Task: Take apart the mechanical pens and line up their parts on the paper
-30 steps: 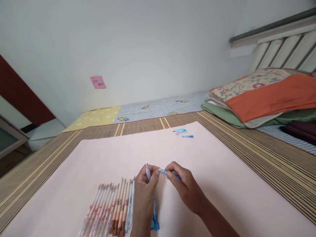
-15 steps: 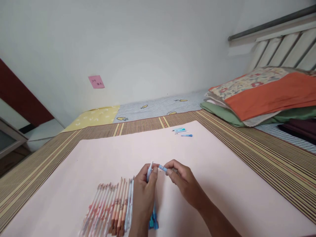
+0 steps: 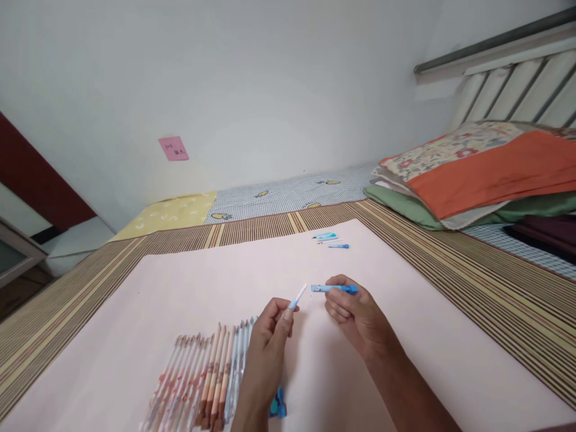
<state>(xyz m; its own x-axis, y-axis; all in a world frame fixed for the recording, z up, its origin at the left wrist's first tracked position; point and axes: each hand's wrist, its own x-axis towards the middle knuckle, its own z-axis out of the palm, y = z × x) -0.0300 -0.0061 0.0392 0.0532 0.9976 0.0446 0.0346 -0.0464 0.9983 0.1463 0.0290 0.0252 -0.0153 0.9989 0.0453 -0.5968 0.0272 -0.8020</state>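
Pen barrel [image 3: 296, 297] pinched in left hand [image 3: 265, 345], fingers [image 3: 282, 317] closed round it, white tip poking up and right past the fingertips. Blue pen piece [image 3: 335, 288] clamped in right hand [image 3: 360, 315], lying level across the top of its curled fingers [image 3: 338, 307]. The two parts are near each other, not touching. Row of pens [image 3: 202, 384] lies just left of the left fingers on pink sheet [image 3: 405, 360]. Loose pen bits [image 3: 330, 240] lie well beyond the right fingers.
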